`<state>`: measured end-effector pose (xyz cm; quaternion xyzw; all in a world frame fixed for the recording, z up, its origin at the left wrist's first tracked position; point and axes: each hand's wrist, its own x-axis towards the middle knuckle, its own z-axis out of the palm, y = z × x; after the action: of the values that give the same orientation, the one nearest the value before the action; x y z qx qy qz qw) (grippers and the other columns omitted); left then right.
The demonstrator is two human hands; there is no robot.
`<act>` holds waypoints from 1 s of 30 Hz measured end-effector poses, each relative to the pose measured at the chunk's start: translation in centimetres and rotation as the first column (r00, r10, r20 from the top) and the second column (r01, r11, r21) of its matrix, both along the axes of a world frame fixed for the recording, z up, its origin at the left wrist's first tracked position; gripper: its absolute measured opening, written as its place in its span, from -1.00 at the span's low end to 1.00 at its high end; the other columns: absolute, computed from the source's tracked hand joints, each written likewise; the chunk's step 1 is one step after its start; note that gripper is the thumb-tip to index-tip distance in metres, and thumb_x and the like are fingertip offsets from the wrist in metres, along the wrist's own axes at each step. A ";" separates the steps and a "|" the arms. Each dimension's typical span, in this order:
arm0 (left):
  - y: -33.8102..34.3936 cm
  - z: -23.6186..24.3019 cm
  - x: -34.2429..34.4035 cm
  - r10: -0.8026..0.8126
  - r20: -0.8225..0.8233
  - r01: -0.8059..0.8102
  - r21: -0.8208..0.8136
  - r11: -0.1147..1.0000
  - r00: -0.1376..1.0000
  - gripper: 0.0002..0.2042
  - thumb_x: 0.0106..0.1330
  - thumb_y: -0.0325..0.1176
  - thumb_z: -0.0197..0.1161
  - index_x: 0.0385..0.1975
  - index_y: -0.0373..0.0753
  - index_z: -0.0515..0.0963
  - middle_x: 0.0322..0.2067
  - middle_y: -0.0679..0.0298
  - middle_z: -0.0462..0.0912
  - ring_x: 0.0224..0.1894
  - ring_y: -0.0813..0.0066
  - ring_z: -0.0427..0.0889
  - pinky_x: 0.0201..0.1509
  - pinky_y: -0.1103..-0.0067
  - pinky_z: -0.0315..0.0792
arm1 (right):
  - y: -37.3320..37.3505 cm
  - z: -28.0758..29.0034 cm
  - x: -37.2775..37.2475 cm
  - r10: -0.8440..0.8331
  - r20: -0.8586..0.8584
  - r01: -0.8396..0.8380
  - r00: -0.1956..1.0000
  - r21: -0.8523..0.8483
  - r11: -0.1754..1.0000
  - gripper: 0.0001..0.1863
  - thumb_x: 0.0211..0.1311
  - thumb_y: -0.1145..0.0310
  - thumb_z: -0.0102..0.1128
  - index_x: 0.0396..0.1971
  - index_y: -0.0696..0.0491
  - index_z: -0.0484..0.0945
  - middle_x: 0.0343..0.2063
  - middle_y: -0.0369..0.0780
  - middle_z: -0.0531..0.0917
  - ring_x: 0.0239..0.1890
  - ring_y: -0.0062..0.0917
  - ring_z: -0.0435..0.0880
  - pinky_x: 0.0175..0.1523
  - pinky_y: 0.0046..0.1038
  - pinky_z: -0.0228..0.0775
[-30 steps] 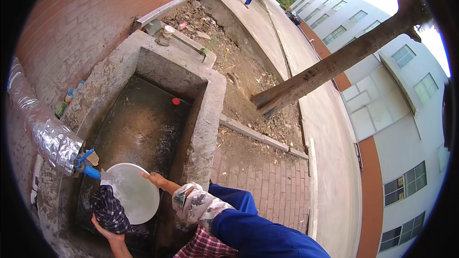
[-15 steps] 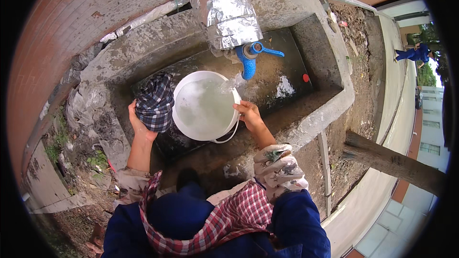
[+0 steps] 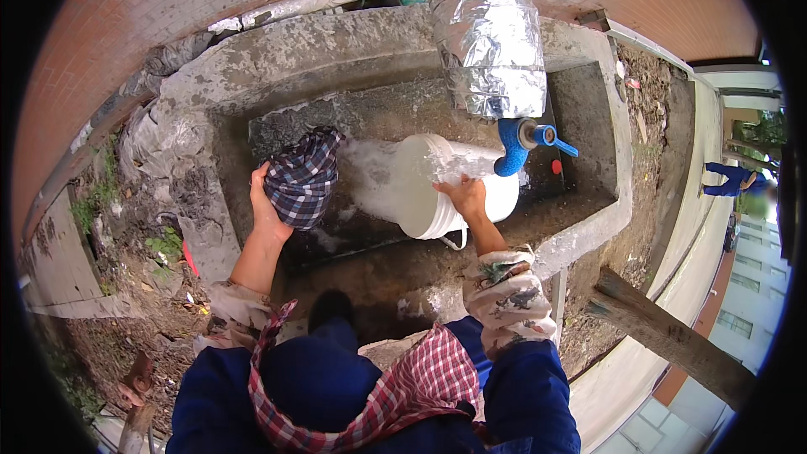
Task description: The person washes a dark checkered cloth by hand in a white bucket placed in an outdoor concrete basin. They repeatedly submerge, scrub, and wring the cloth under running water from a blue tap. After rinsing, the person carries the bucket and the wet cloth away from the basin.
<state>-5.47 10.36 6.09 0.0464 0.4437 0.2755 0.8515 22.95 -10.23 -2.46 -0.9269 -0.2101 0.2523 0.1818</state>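
In the concrete basin, my left hand is closed on a wadded dark blue-and-white checked cloth. My right hand grips a white plastic bucket, which lies tipped on its side, its mouth toward the left, with foamy water spilling across the basin floor. Just above the bucket is a blue tap with a lever, fixed to a foil-wrapped pipe. A small red object lies at the basin's right end.
A brick wall runs behind the basin. Dirt with weeds lies at the left. On the right are a tree trunk, a concrete path and a person in blue, with buildings beyond.
The view has turned down onto the basin. The bucket has gone from upright under the tap to tipped leftward, its water pouring out. The cloth is still in my left hand.
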 end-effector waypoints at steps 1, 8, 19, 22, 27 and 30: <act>0.0 -0.5 0.1 -0.007 -0.011 0.007 -0.001 1.000 1.000 -0.57 0.15 -0.04 -0.09 -0.17 -0.25 0.47 -0.17 0.18 0.54 -0.14 0.31 0.53 -0.01 0.44 0.38 | 0.5 2.6 -0.1 -0.028 -0.042 0.027 0.999 -0.019 0.999 -0.28 -0.52 0.11 0.52 -0.34 0.27 0.41 -0.38 -0.01 0.52 -0.31 -0.23 0.52 -0.19 -0.35 0.38; -0.8 -0.2 2.0 -0.106 -0.086 0.101 -0.061 0.993 0.991 -0.56 0.10 0.01 -0.03 -0.17 -0.19 0.47 -0.14 0.24 0.53 -0.10 0.33 0.50 0.00 0.43 0.36 | -1.4 -0.2 3.5 -0.045 0.182 0.050 0.982 -0.019 0.999 -0.37 -0.40 0.18 0.47 -0.32 0.20 0.35 -0.28 -0.02 0.43 -0.22 -0.18 0.49 -0.13 -0.29 0.37; -3.1 -1.3 3.3 -0.265 -0.088 0.261 -0.059 0.964 0.960 -0.51 0.05 0.06 0.09 -0.17 -0.20 0.46 -0.17 0.21 0.53 -0.14 0.32 0.52 -0.02 0.44 0.38 | 0.5 5.5 3.5 0.246 0.356 -0.104 0.901 -0.374 0.922 -0.39 -0.26 0.23 0.40 -0.25 0.18 0.25 -0.22 -0.09 0.33 -0.13 -0.29 0.42 -0.14 -0.38 0.41; -3.6 -1.0 3.7 -0.325 -0.165 0.319 -0.065 0.946 0.931 -0.44 0.02 0.11 0.11 -0.08 -0.20 0.41 -0.09 0.22 0.48 -0.09 0.34 0.49 -0.01 0.44 0.36 | 0.2 6.7 4.3 0.292 0.413 -0.113 0.863 -0.404 0.907 -0.40 -0.25 0.25 0.39 -0.25 0.18 0.24 -0.23 -0.11 0.33 -0.13 -0.31 0.42 -0.14 -0.40 0.42; -4.6 -0.8 4.2 -0.359 -0.185 0.364 -0.011 0.931 0.915 -0.38 0.00 0.11 0.13 0.00 -0.20 0.35 -0.02 0.21 0.42 -0.01 0.34 0.44 0.07 0.44 0.28 | -1.1 9.3 4.2 0.091 0.401 -0.067 0.912 -0.073 0.995 -0.34 -0.38 0.22 0.45 -0.25 0.21 0.31 -0.24 -0.07 0.36 -0.16 -0.21 0.42 -0.12 -0.34 0.35; -5.0 -1.7 4.3 -0.379 -0.188 0.391 0.028 0.920 0.906 -0.33 -0.03 0.11 0.17 0.06 -0.17 0.29 0.07 0.22 0.32 0.06 0.37 0.35 0.11 0.42 0.23 | -1.9 9.8 4.0 -0.006 0.291 -0.015 0.957 0.069 0.997 -0.27 -0.41 0.25 0.47 -0.22 0.30 0.28 -0.21 -0.02 0.34 -0.16 -0.19 0.41 -0.09 -0.34 0.34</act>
<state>-1.12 5.38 4.37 0.1854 0.4913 0.1111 0.8437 26.93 -12.11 7.35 -0.9464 -0.2454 0.1059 0.1811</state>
